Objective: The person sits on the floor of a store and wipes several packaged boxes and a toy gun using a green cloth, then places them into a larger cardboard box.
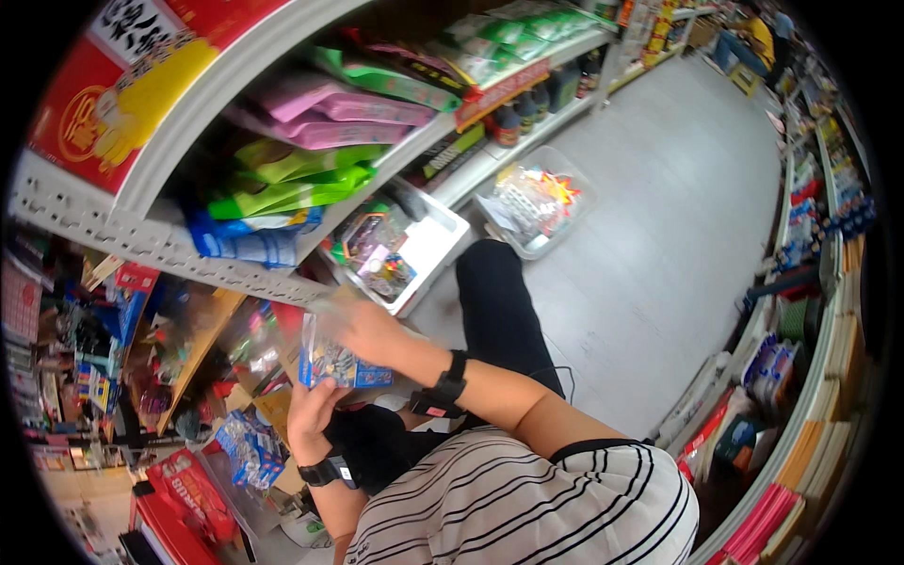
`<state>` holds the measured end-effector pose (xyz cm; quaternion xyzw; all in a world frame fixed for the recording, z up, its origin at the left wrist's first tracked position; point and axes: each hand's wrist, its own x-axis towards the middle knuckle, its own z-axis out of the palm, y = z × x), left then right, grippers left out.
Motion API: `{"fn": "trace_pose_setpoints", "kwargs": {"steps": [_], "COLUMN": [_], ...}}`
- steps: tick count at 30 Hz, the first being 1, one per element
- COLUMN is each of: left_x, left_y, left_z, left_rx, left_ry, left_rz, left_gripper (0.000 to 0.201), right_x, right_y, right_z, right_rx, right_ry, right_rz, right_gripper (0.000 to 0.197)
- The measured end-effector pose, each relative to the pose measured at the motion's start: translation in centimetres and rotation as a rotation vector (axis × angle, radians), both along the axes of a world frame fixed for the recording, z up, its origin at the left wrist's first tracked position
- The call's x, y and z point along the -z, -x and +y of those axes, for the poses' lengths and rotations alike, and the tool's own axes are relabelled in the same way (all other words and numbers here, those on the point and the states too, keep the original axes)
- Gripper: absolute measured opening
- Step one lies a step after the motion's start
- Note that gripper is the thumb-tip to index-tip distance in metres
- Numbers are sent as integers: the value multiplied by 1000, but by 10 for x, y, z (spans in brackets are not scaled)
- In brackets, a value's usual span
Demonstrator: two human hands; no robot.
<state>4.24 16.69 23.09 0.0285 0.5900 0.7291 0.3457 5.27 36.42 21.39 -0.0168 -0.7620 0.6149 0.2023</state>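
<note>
Blue and printed, the small pack [331,363] sits in front of you, just below the perforated metal shelf edge [160,247]. Your left hand [314,411] holds it by its lower edge, thumb on the front. Your right hand [363,330] is blurred over its upper part, so I cannot tell whether those fingers grip. Near your right hand stands a white box [439,247] with small packets inside, and beyond it a clear bin [541,248]
</note>
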Motion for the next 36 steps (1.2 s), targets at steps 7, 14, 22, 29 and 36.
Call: {"fn": "trace_pose_setpoints", "kwargs": {"steps": [7, 14, 22, 29, 36], "left_x": [-3, -2, -1, -1, 4], "left_y": [9, 14, 18, 11, 16], "left_z": [-9, -11, -36, -52, -42], "left_rx": [-123, -225, -149, -377, -463], "left_ry": [-216, -326, -455, 122, -33], "left_rz": [192, 175, 126, 206, 169], "left_gripper": [63, 71, 69, 49, 48], "right_x": [0, 7, 28, 30, 14], "right_y": [1, 4, 11, 13, -2], "right_z": [16, -6, -7, -4, -11], "right_rx": [50, 49, -42, -172, -171], "right_ry": [-172, 292, 247, 150, 149], "right_rz": [35, -40, 81, 77, -69], "right_gripper": [40, 52, 43, 45, 67]}}
